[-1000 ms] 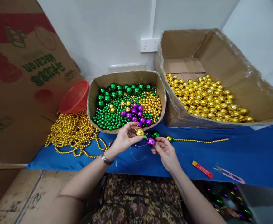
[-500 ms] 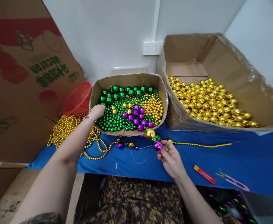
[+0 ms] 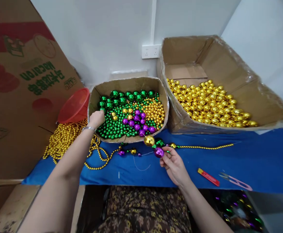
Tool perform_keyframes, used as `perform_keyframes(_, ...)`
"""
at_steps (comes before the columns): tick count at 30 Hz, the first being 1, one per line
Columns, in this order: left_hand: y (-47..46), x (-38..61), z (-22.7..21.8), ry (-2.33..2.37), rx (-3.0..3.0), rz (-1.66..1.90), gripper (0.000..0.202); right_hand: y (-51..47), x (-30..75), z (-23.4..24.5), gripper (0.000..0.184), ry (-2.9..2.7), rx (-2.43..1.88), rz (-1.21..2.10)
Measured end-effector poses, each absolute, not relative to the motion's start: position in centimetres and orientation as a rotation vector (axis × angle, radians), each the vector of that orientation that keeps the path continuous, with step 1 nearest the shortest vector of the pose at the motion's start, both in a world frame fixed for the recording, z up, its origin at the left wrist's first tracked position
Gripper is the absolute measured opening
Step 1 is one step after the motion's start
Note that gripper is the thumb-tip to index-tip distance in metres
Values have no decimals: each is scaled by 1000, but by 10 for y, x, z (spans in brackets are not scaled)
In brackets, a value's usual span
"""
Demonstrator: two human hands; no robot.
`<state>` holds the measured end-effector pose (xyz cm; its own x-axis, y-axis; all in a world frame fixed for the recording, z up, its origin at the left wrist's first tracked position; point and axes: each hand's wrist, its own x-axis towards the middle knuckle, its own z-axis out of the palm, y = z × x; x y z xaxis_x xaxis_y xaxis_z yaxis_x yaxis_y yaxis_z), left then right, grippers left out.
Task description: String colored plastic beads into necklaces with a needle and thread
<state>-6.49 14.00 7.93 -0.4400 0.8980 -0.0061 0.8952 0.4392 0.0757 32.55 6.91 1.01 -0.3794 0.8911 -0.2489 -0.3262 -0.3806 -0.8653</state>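
My left hand (image 3: 96, 119) is over the left side of a small cardboard box (image 3: 128, 81), beside large green beads (image 3: 109, 105) and small green beads (image 3: 114, 124). Its fingers look curled inward; what they hold, if anything, is hidden. Thumb and fingers of my right hand (image 3: 173, 165) pinch a large purple bead (image 3: 159, 152) just in front of the box. A large gold bead (image 3: 149, 140) and a large green bead (image 3: 159, 142) sit against it on the strand. Thin clear thread (image 3: 141, 169) loops on the blue cloth leftward of the purple bead.
A larger box (image 3: 180, 124) of gold beads (image 3: 204, 103) stands to the right. At left, a red basin (image 3: 74, 108) rests by piled gold bead strings (image 3: 64, 136). A red-and-yellow packet (image 3: 208, 177) and pink-handled thread snips (image 3: 237, 182) lie on the blue cloth (image 3: 265, 161).
The whole view has shifted slightly, so things appear farther left. My left hand stays at the box's left side, and my right hand keeps its pinch on the purple bead.
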Motion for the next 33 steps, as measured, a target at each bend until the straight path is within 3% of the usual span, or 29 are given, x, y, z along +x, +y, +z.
perform_keyframes(2,127,-43,83,2496,1619,411,31,68,324,11,38,-948,-943,1870)
perform_keyframes(4,110,-13,85,1994,1350,1101,35,68,322,12,37,-955,-938,1857)
perform_keyframes(6,93,19,85,1501,1043,1366,34,68,320,13,37,-965,-941,1827)
perform_keyframes(11,68,74,81,1109,676,1400,27,68,319,13,38,-1036,-997,1729)
perform_keyframes(33,59,90,62,958,655,1427,35,65,325,20,35,-1199,-1050,1640)
